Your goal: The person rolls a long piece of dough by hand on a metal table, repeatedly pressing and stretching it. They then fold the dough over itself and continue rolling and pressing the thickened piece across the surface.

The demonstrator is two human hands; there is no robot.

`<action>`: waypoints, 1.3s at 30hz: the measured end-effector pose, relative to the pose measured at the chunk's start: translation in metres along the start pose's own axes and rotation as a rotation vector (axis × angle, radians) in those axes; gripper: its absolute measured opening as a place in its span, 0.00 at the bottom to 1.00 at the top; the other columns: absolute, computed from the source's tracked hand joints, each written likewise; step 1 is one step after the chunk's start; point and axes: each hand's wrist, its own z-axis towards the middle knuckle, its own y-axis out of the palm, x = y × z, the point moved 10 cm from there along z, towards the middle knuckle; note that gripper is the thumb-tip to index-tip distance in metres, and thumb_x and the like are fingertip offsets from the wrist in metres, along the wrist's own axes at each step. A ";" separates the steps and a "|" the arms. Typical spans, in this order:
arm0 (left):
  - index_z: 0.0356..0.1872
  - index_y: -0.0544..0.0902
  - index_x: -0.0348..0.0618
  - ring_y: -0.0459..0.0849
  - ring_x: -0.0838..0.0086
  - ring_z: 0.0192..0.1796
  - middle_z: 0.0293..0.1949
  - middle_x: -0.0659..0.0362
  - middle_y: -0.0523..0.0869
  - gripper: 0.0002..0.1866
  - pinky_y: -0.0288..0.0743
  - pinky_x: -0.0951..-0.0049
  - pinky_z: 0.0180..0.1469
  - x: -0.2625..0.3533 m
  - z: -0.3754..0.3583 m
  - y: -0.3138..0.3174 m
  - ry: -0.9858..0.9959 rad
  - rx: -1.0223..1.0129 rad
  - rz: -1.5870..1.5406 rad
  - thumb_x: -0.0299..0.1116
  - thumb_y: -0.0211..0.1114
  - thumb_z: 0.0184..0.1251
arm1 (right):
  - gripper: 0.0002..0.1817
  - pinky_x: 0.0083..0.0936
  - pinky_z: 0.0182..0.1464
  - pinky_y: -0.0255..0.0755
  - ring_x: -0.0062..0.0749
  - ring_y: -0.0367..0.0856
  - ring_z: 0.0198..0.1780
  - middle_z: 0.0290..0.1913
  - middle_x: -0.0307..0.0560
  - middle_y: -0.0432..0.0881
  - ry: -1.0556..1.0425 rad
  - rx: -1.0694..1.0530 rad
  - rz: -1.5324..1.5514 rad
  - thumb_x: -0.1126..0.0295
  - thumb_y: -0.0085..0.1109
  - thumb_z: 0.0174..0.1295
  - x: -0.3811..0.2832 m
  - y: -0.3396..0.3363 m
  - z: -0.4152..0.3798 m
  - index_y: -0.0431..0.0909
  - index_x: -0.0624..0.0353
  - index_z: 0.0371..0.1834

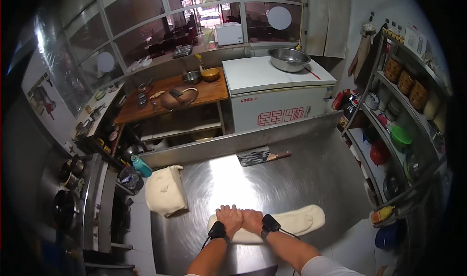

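A long roll of pale dough lies crosswise on the steel worktop near its front edge. My left hand presses on the roll's left part, with its fingers curled over the far side. Right beside it, touching, my right hand also grips the dough from above. Both wrists wear dark straps with small black devices. A larger block of dough rests at the worktop's left edge. Toward the back lies a cleaver with a wooden handle; its blade has dark streaks.
A raised steel edge runs along the back of the worktop. Behind it stand a white chest freezer bearing a steel basin, and a wooden table. Shelves with bowls line the right; a teal bottle stands left.
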 end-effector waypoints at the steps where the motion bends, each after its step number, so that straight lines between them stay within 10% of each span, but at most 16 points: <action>1: 0.31 0.87 0.43 0.86 0.51 0.43 0.36 0.48 0.89 0.13 0.78 0.51 0.48 0.004 -0.005 -0.024 -0.089 0.046 0.051 0.37 0.57 0.69 | 0.21 0.49 0.52 0.82 0.56 0.89 0.49 0.46 0.55 0.91 -0.007 0.001 -0.003 0.53 0.63 0.64 -0.007 0.000 -0.012 0.87 0.59 0.48; 5: 0.43 0.87 0.42 0.87 0.51 0.46 0.38 0.48 0.90 0.12 0.76 0.49 0.51 0.027 -0.067 -0.073 0.088 -0.217 -0.118 0.36 0.57 0.71 | 0.38 0.57 0.63 0.76 0.61 0.78 0.68 0.69 0.58 0.80 -0.055 -0.084 -0.146 0.49 0.70 0.60 -0.036 0.010 -0.072 0.74 0.56 0.72; 9: 0.46 0.86 0.39 0.86 0.52 0.46 0.43 0.51 0.89 0.13 0.77 0.49 0.48 0.021 -0.154 -0.123 0.290 0.279 -0.392 0.38 0.65 0.69 | 0.56 0.80 0.75 0.48 0.76 0.60 0.79 0.79 0.60 0.67 -0.160 -0.123 -0.419 0.42 0.74 0.58 -0.076 0.041 -0.137 0.56 0.50 0.86; 15: 0.47 0.86 0.41 0.85 0.53 0.45 0.41 0.52 0.88 0.13 0.77 0.52 0.51 0.017 -0.123 -0.081 0.014 0.450 -0.256 0.36 0.63 0.66 | 0.32 0.67 0.73 0.56 0.49 0.70 0.76 0.71 0.56 0.76 -0.212 0.209 -0.520 0.59 0.62 0.64 -0.075 0.037 -0.091 0.75 0.60 0.70; 17: 0.36 0.86 0.45 0.86 0.55 0.42 0.36 0.54 0.88 0.08 0.78 0.53 0.48 0.006 -0.073 -0.083 0.005 0.093 -0.333 0.37 0.63 0.65 | 0.24 0.56 0.69 0.64 0.43 0.79 0.66 0.61 0.50 0.83 -0.070 0.045 -0.343 0.60 0.62 0.64 -0.047 0.051 -0.052 0.79 0.58 0.61; 24: 0.24 0.84 0.46 0.85 0.55 0.38 0.29 0.53 0.86 0.10 0.77 0.52 0.41 -0.039 -0.003 -0.019 -0.013 0.072 -0.289 0.36 0.62 0.62 | 0.12 0.47 0.51 0.75 0.47 0.83 0.52 0.44 0.49 0.86 0.062 0.005 -0.122 0.60 0.63 0.62 -0.024 0.017 0.017 0.85 0.54 0.41; 33: 0.21 0.87 0.41 0.86 0.52 0.37 0.28 0.48 0.88 0.16 0.79 0.50 0.39 -0.045 0.014 0.021 0.048 0.003 -0.094 0.36 0.60 0.66 | 0.17 0.52 0.56 0.80 0.51 0.87 0.56 0.45 0.55 0.90 0.121 -0.123 -0.073 0.54 0.65 0.59 -0.008 0.029 0.040 0.86 0.56 0.39; 39: 0.36 0.91 0.33 0.82 0.51 0.62 0.49 0.47 0.91 0.17 0.70 0.48 0.66 0.023 -0.067 -0.115 0.171 0.201 -0.123 0.37 0.61 0.67 | 0.26 0.46 0.59 0.80 0.53 0.88 0.54 0.50 0.56 0.90 -0.124 -0.050 -0.055 0.50 0.73 0.53 -0.102 -0.030 -0.081 0.87 0.56 0.50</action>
